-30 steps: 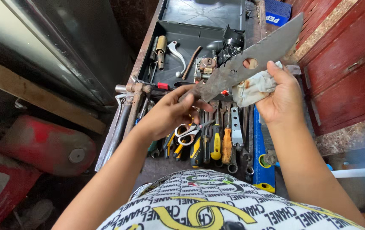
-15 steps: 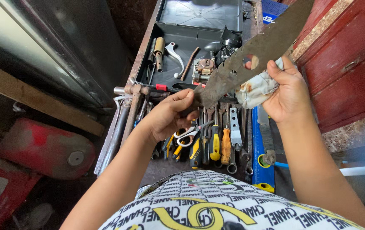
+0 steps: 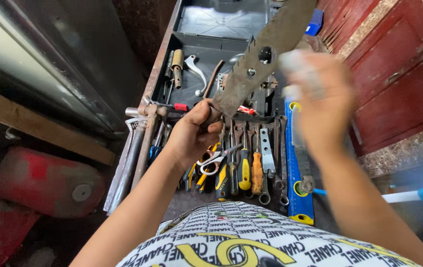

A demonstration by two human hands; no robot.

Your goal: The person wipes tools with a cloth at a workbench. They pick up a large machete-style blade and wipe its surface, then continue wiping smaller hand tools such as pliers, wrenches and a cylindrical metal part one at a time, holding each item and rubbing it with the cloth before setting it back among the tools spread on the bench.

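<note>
- The left hand (image 3: 196,131) is closed in a fist round the lower end of a long rusty blade (image 3: 258,64), holding it up over the desk (image 3: 191,193).
- The blade's long axis runs from that fist, at the middle of the desk, up and away to the right, toward the far right corner; its upper end passes out of view at the top. Notches line one edge and a round hole sits partway along.
- The right hand (image 3: 320,106) is blurred. It sits just right of the blade's middle, with a pale cloth (image 3: 293,62) at its fingers; I cannot tell whether it is pinching the cloth or touching the metal.
- So the left hand bears the blade alone, as far as can be seen, and the right lies beside its mid-length, nearer the hole than the gripped end.
- Under the blade, an open grey tool case (image 3: 216,22) takes up the far end of the desk.
- Nearer the person lies a row of screwdrivers (image 3: 251,170), scissors (image 3: 211,160) and wrenches, with a blue spirit level (image 3: 296,168) along the right edge.
- Rusty pipes (image 3: 140,148) lie along the left edge.
</note>
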